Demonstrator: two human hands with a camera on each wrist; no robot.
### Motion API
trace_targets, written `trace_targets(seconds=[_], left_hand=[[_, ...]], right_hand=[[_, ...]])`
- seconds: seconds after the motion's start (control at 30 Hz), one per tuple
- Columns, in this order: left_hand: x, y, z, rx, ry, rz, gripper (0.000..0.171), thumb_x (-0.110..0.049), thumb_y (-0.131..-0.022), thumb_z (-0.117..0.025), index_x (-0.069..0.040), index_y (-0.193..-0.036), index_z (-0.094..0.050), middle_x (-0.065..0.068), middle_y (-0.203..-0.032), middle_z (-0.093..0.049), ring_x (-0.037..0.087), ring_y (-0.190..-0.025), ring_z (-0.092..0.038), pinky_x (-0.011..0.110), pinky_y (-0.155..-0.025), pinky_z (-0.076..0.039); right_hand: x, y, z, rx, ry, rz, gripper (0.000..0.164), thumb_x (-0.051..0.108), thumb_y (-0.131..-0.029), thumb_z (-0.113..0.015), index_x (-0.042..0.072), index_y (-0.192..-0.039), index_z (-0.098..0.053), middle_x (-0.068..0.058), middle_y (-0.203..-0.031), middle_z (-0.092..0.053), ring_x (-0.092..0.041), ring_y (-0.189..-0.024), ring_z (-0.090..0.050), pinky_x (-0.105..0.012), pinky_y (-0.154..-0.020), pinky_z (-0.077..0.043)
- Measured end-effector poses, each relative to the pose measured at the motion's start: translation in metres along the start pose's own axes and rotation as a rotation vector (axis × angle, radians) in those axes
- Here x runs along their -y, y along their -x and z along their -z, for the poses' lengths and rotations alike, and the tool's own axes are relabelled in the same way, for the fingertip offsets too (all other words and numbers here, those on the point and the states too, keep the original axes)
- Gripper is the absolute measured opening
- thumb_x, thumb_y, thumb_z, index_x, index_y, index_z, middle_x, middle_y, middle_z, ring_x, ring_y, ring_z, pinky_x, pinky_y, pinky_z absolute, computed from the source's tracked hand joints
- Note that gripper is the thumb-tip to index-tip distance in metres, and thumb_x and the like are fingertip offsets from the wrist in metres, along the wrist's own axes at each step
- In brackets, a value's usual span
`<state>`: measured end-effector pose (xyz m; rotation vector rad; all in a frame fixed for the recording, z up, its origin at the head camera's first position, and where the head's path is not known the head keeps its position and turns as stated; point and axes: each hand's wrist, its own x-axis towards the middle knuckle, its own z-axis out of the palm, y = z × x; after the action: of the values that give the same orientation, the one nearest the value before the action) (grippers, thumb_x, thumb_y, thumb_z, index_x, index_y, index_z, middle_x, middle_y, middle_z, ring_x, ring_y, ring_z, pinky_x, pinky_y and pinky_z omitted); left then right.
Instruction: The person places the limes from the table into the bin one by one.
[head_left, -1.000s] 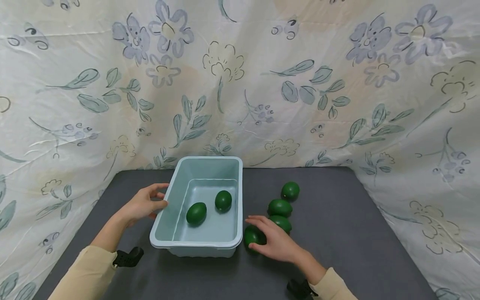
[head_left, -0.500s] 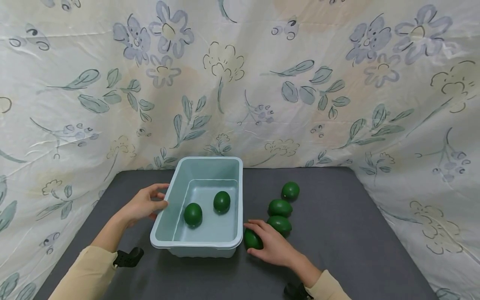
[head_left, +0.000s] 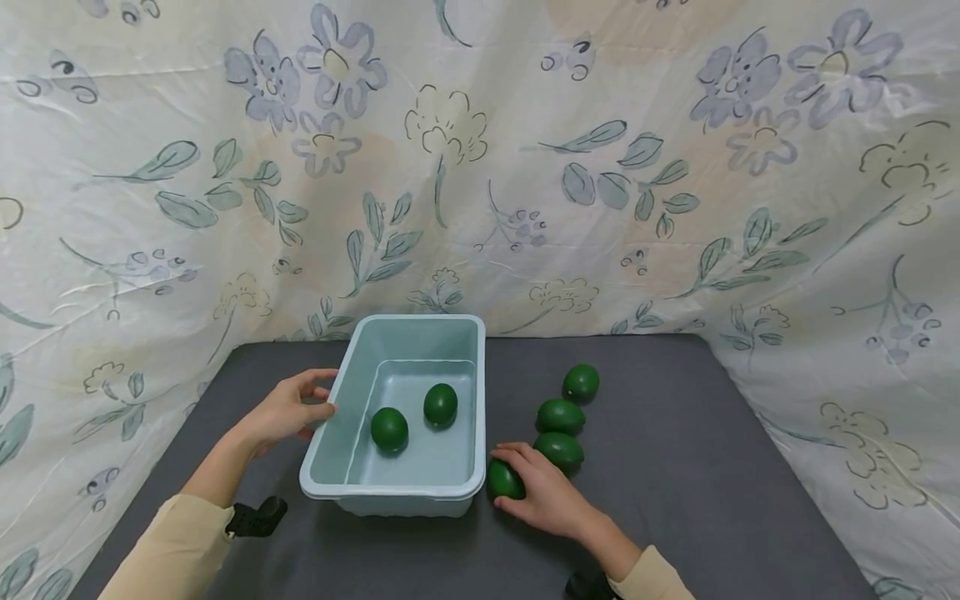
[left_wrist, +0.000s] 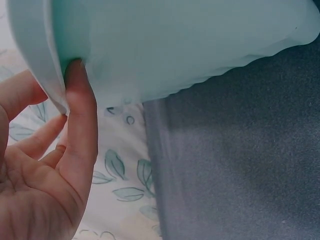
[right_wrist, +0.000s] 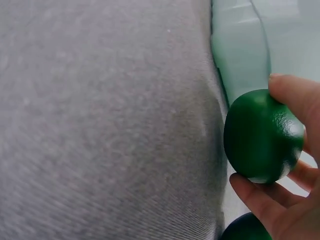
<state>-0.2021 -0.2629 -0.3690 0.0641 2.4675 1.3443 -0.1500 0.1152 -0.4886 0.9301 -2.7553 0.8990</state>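
A pale blue plastic bin (head_left: 480,400) stands on the grey table. My left hand (head_left: 288,408) holds its left rim, thumb (left_wrist: 80,125) against the lip of the bin (left_wrist: 190,45). Two dark green oval fruits (head_left: 389,428) (head_left: 440,404) lie inside. My right hand (head_left: 543,496) grips another green fruit (head_left: 501,480) on the table by the bin's front right corner. In the right wrist view the fingers (right_wrist: 295,95) curl round this fruit (right_wrist: 260,135), close to the bin wall (right_wrist: 240,55).
Three more green fruits (head_left: 559,450) (head_left: 560,414) (head_left: 581,382) lie in a row right of the bin. A floral cloth (head_left: 675,208) hangs behind and drapes down both sides of the grey table (head_left: 675,467).
My right hand went from lying over the fruit to curling its fingers round it. The front fruit in the bin rolled a little. The left hand has stayed put.
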Motion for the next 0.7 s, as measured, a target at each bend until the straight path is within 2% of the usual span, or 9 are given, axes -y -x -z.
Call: trace_targets(seconds=[0.23, 0.4, 0.7], left_hand=[[-0.001, 0.002, -0.001, 0.007, -0.001, -0.005, 0.066, -0.015, -0.088, -0.06, -0.006, -0.143, -0.026, 0.023, -0.118, -0.049, 0.024, -0.092, -0.061, 0.042, -0.066, -0.055], [-0.001, 0.002, 0.0, 0.006, 0.003, -0.003, 0.065, -0.014, -0.088, -0.06, -0.006, -0.143, -0.026, 0.023, -0.119, -0.049, 0.024, -0.092, -0.061, 0.042, -0.066, -0.055], [-0.001, 0.002, -0.002, 0.006, 0.005, -0.008, 0.066, -0.014, -0.089, -0.059, -0.005, -0.144, -0.025, 0.023, -0.118, -0.05, 0.023, -0.091, -0.061, 0.042, -0.065, -0.055]], right_hand=[[0.0, -0.003, 0.008, -0.09, -0.021, 0.004, 0.059, 0.029, -0.074, -0.076, 0.015, -0.127, -0.052, -0.001, -0.127, -0.049, -0.017, -0.113, -0.052, -0.035, -0.084, -0.05], [-0.002, -0.009, 0.014, -0.133, -0.024, -0.025, 0.06, 0.03, -0.075, -0.075, 0.017, -0.128, -0.051, 0.001, -0.129, -0.048, -0.015, -0.116, -0.051, -0.034, -0.085, -0.05], [-0.006, -0.019, 0.027, -0.188, -0.054, -0.032, 0.06, 0.027, -0.075, -0.076, 0.012, -0.129, -0.052, -0.001, -0.131, -0.048, -0.017, -0.117, -0.05, -0.038, -0.086, -0.049]])
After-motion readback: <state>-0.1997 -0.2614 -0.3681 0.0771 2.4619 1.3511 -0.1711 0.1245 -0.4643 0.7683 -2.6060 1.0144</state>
